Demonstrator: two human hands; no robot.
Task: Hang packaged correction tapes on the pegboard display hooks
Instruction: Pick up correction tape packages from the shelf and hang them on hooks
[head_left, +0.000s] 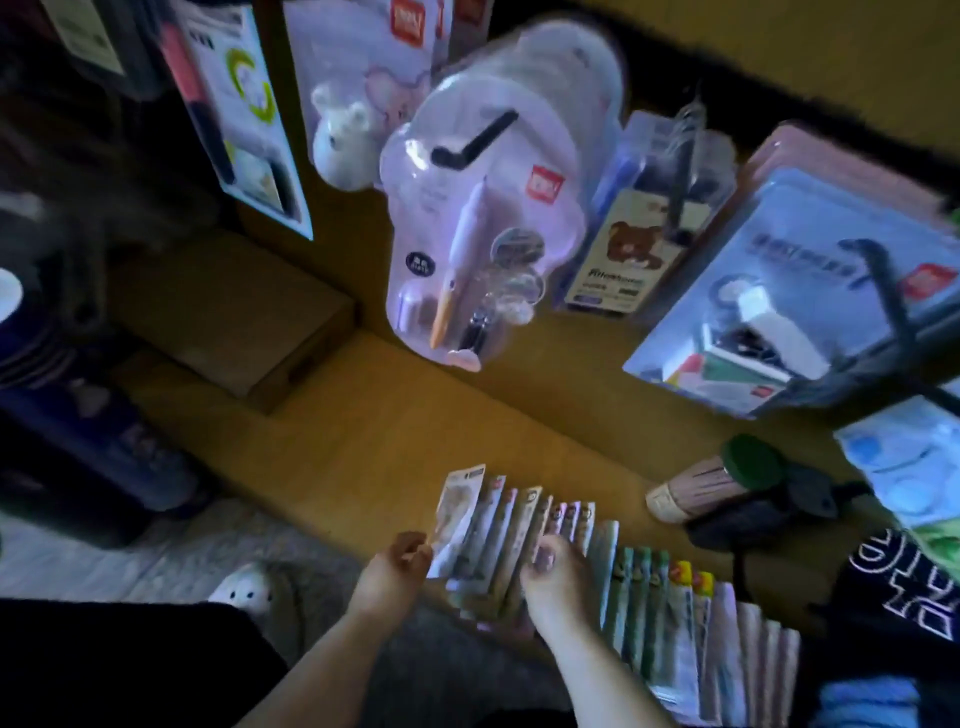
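Note:
A fanned row of flat packaged correction tapes (613, 582) lies low in the view, running from centre to lower right. My left hand (395, 571) pinches the leftmost pack (457, 514) at its lower edge. My right hand (550, 577) rests on the packs beside it, with the thumb pressing on their fronts. Above hang blister packs on black display hooks: a lilac pack with a bird-shaped pen (467, 244) on a hook (475, 140), and a blue-carded pack (779, 306) on another hook (883, 291). The frame is blurred.
A brown cardboard box (244, 322) sits at left on the wooden surface. A bear-printed pack (628, 244) hangs at centre right. A brush-like item with a green cap (727, 483) lies at right. Dark clothing with white lettering (904, 587) is at the lower right.

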